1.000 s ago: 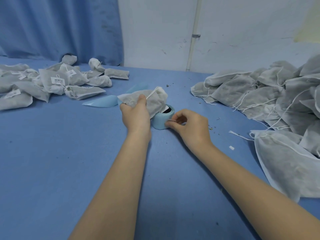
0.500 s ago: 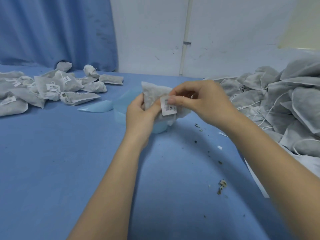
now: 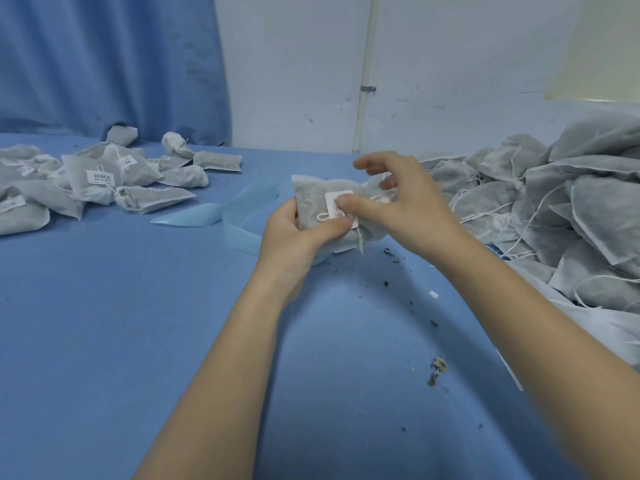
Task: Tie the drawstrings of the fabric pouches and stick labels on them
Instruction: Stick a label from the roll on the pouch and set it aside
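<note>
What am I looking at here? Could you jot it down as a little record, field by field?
Activity: sticking a label on a fabric pouch
Left hand: grips the pouch from below, above the table
Right hand: thumb presses the barcode label onto the pouch
Left pile: pouches, several with labels showing
Right pile: pouches with loose drawstrings, no labels in view
Surface: blue table with dark crumbs
Also: blue backing strip behind the hands
</note>
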The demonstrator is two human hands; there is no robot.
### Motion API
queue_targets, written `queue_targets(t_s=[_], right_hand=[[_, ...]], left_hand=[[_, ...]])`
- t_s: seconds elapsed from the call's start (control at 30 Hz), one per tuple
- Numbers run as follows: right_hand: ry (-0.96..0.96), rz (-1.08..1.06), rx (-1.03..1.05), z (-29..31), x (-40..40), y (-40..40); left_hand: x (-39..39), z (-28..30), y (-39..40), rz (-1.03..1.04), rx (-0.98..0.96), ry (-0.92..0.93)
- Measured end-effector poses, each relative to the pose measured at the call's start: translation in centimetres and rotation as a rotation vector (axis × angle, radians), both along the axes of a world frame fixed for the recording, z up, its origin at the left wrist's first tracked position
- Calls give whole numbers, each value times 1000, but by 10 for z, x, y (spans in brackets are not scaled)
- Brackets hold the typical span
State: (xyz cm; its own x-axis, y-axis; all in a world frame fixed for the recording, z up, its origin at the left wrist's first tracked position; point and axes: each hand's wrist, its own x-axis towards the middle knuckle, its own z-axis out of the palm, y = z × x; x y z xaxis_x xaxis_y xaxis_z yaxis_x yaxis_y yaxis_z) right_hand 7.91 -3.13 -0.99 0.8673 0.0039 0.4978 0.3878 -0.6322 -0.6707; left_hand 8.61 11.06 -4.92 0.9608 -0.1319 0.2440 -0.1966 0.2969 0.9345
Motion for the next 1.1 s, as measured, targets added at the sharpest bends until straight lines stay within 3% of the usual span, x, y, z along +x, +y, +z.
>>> queue_targets(t_s=[0.1, 0.23, 0.3, 0.4, 0.6, 0.67, 0.8, 0.87, 0.93, 1.1], right_hand=[[100, 52, 156, -2, 5, 3], [28, 42, 365, -13, 9, 9], [25, 70, 379, -16, 10, 9], [177, 207, 425, -21, 7, 4], [212, 124, 613, -40, 0, 12], [187, 189, 701, -40, -1, 20], [100, 240, 832, -22, 14, 49], [209, 357, 886, -9, 27, 75], [336, 390, 836, -4, 39, 101], [350, 268, 813, -17, 38, 114]], left_hand=[[0, 0, -2, -24, -1, -19], [2, 0, -1, 2, -7, -39], [2, 1, -2, 33, -16, -16], [0, 4, -4, 74, -58, 46], [1, 7, -6, 291, -109, 104], [2, 6, -5, 356, -112, 125], [1, 9, 2, 303, -438, 264], [2, 10, 3, 297, -546, 284], [2, 11, 3, 341, -509, 274], [9, 6, 4, 388, -313, 247]])
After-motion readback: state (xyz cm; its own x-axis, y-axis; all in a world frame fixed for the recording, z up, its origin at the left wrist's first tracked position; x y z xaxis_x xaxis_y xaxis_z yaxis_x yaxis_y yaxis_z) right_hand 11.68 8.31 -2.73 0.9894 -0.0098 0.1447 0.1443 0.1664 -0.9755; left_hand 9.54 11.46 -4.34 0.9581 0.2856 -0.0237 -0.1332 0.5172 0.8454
